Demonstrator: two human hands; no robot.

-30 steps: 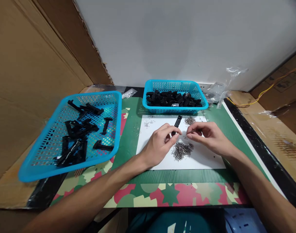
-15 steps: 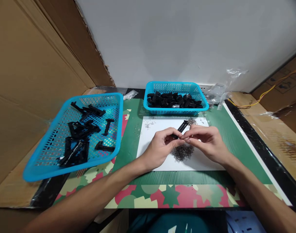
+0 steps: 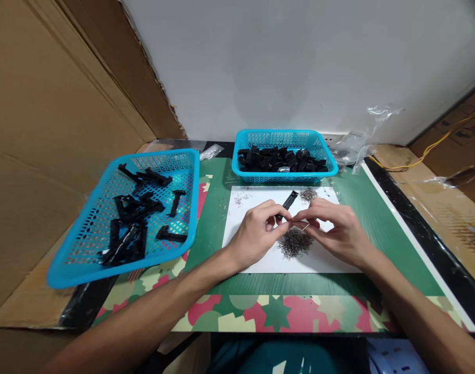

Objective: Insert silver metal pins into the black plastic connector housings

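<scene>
Black pc (image 3: 290, 200) in L hand (image 3: 259, 228) over white sheet (image 3: 253, 259), far end poking out, prob. for access. R hand (image 3: 334, 223) narrowed at L fingertips; grip contents can't tell. Metal-bits pile (image 3: 295, 244) just below, likely for quick reach.

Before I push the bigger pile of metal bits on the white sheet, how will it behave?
The bigger pile would probably scatter at its edges, being many separate bits. Some may drag together in clumps, since thin, wiry pieces overlap. Each looks light, being so slender.
</scene>
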